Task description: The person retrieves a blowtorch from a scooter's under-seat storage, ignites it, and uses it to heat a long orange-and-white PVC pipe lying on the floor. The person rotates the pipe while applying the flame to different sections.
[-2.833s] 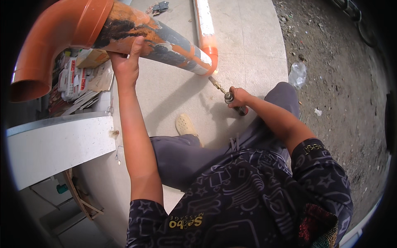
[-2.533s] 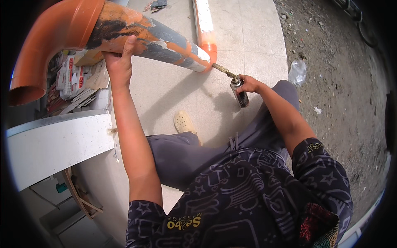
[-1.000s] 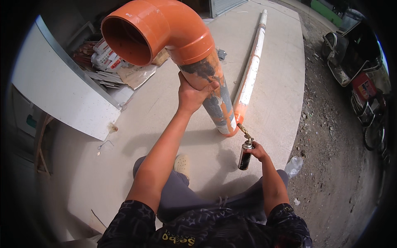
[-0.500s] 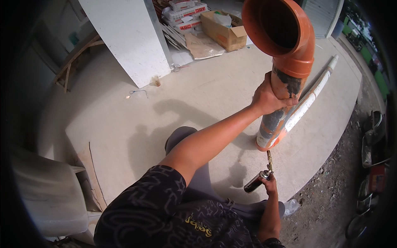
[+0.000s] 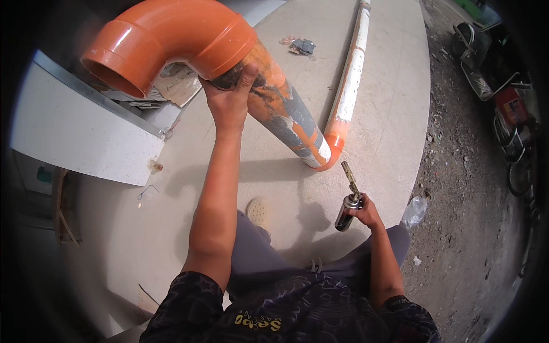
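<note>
My left hand [image 5: 229,103] is wrapped round an upright-leaning orange plastic pipe [image 5: 291,120] smeared with grey and white patches. A wide, curved orange elbow fitting [image 5: 177,34] caps its upper end, its open mouth turned to the left. At the floor, a small orange elbow [image 5: 334,148] joins it to a long pipe [image 5: 350,80] with white patches lying away from me. In my right hand [image 5: 368,211] is a gas torch [image 5: 349,203], a dark canister with a brass nozzle pointing up toward the lower elbow, apart from it. No flame is visible.
A white panel [image 5: 80,126] stands at the left. Small debris [image 5: 302,46] lies on the pale floor [image 5: 389,126] beyond the pipe. Rough dirt ground [image 5: 457,228] runs along the right, with a clear plastic bag [image 5: 414,211] at its edge and motorbike-like machinery farther right.
The pipe, gripped by my left hand, has tilted left, and its upper elbow's mouth now faces left. My view has turned right. The torch stays in my right hand.
</note>
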Demonstrator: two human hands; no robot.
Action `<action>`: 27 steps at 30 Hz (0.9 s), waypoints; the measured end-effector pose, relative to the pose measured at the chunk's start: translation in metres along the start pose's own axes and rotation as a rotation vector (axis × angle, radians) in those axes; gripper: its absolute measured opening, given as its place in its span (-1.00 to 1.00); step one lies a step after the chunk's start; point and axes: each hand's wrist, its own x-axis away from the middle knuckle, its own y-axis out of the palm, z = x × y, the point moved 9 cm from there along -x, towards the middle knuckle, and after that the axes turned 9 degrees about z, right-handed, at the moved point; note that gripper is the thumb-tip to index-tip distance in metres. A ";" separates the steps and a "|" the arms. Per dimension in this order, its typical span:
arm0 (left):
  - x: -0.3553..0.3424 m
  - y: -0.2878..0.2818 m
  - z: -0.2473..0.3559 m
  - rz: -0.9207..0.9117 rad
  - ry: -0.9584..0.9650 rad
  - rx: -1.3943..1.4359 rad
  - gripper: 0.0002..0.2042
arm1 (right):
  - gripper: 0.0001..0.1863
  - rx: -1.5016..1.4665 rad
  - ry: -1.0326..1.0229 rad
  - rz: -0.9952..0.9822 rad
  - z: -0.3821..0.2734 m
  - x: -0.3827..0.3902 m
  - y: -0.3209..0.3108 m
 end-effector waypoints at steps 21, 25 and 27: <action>-0.002 -0.005 -0.007 -0.015 -0.080 -0.016 -0.20 | -0.11 0.069 0.036 0.551 -0.042 -0.051 -0.020; -0.014 -0.021 0.001 -0.116 -0.177 -0.034 0.21 | -0.14 0.015 0.037 0.652 -0.077 -0.047 -0.048; -0.018 -0.040 0.011 -0.094 -0.187 0.004 0.53 | -0.13 -0.021 0.071 0.673 -0.097 -0.036 -0.065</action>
